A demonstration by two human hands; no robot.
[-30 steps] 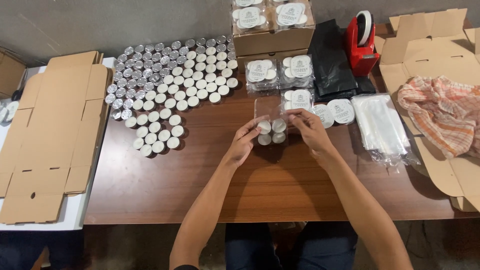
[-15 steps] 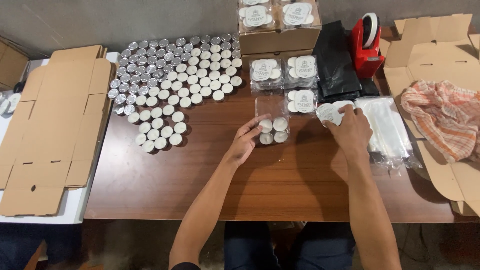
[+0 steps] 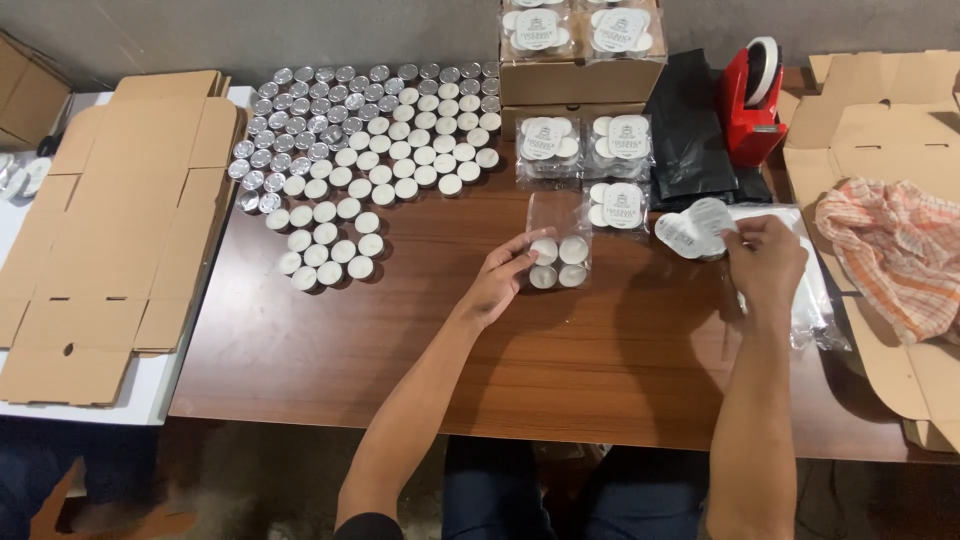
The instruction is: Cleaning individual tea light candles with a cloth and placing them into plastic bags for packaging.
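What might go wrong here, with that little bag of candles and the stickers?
The clear bag of four tealights looks unsealed, steadied only by the left hand; a nudge might spill them. The right hand is picking at the round labels, which might stick together or crease.

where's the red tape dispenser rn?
Head view, far right of the table: the red tape dispenser stands upright beside the black bags, just left of the open cardboard box, beyond the right hand.

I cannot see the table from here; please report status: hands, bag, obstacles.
Left hand steadies clear bag of four tealights. Right hand on round labels. Nothing in the way.
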